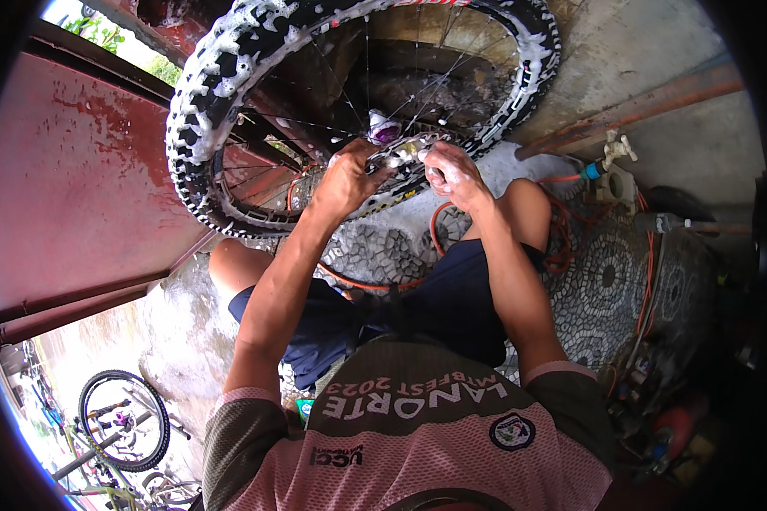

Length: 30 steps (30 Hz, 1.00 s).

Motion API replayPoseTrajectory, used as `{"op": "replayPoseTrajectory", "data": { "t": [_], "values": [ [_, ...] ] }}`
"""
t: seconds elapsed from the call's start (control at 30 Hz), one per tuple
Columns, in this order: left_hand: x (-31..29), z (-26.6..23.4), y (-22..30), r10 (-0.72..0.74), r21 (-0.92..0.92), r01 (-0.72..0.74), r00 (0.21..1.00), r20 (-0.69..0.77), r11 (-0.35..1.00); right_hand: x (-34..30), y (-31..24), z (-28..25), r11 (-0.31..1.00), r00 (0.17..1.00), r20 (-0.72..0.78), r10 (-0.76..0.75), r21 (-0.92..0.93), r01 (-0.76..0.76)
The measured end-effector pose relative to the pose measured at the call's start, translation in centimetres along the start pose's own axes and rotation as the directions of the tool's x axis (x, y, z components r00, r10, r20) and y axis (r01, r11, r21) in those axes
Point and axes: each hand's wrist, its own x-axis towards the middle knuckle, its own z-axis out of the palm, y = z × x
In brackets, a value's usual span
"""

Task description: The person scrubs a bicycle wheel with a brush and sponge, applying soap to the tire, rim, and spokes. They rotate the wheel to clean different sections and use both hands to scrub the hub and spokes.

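Note:
A bicycle wheel with a knobby black tyre stands tilted in front of me, its tread streaked with white foam. Thin spokes run to a purple hub. Just below that hub, my left hand is closed, its fingertips by a foamy, pale yellowish thing whose kind I cannot make out. My right hand has its fingers curled at the other side of the same foamy spot, with suds on the knuckles. What either hand grips is hidden by fingers and foam.
An orange hose loops over the pebble-patterned floor. A tap with a blue connector stands right, below a rusty pipe. A red metal panel rises at left. Other bicycles, one wheel showing, stand lower left.

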Motion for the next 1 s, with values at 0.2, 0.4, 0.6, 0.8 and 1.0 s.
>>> {"op": "replayPoseTrajectory", "data": {
  "t": [0.2, 0.4, 0.6, 0.8, 1.0],
  "values": [
    [0.3, 0.1, 0.4, -0.069, 0.073, 0.067, 0.997, 0.017, 0.995, 0.6, -0.5, -1.1, 0.998, 0.991, 0.129, 0.039, -0.059, -0.032],
    [0.1, -0.1, 0.6, 0.005, 0.061, -0.002, 0.999, -0.044, 0.998, 0.2, 1.3, 2.6, 0.989, 0.981, -0.152, -0.123, -0.101, 0.108],
    [-0.3, -1.0, 0.4, 0.003, 0.153, -0.024, 0.99, 0.139, 0.988, 1.3, 3.5, 2.0, 0.816, 0.859, -0.19, -0.476, -0.458, 0.352],
    [2.2, -3.4, 0.6, -0.184, 0.204, 0.096, 0.863, 0.471, 0.974, -2.9, 1.6, 2.3, 0.227, 0.719, -0.077, -0.69, -0.967, 0.115],
    [2.1, -3.2, 1.1, -0.109, 0.098, 0.078, 0.921, 0.373, 0.992, -2.8, 1.5, 2.1, -0.059, 0.638, 0.241, -0.731, -0.954, 0.293]
  ]
}}
